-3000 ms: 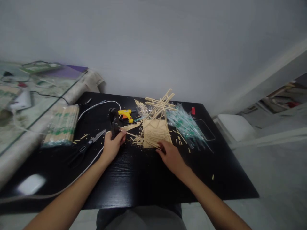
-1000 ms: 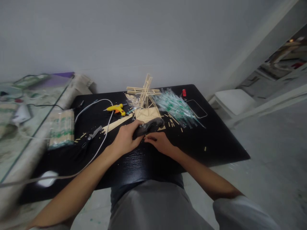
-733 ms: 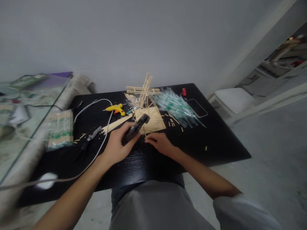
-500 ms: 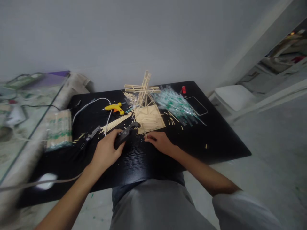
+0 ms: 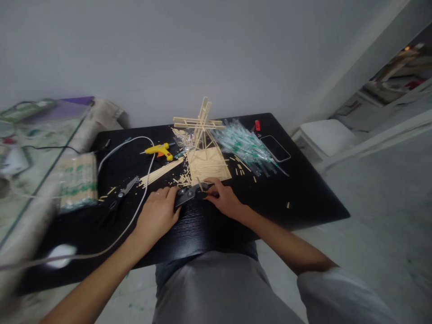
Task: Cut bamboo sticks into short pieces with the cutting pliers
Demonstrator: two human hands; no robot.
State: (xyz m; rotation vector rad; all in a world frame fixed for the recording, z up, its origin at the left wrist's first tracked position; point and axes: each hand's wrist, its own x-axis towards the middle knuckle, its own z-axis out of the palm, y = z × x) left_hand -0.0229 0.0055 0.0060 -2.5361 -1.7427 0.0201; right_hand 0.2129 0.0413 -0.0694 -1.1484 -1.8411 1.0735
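Observation:
My left hand [image 5: 158, 213] is closed round the handles of a black cutter [image 5: 191, 194] that lies low over the black table [image 5: 303, 198]. Its jaws point right toward my right hand [image 5: 224, 200]. That hand's fingers are pinched at the cutter's tip on a thin wooden stick [image 5: 200, 185], right at the front edge of the flat stick base [image 5: 208, 164]. Behind the base rises a windmill-like stick frame [image 5: 200, 126].
A yellow glue gun [image 5: 158, 150], a white cable [image 5: 140, 148], black scissors [image 5: 119, 198] and a bundle of long sticks [image 5: 160, 172] lie to the left. Green-printed clear wrappers [image 5: 246, 146], a phone [image 5: 276, 148] and a red item [image 5: 257, 125] lie at right. A packet of sticks [image 5: 77, 181] sits far left.
My left hand brought the cutter down from a raised, tilted pose to lie flat near the table, its tip against my right fingers. My right hand stayed by the base's front edge.

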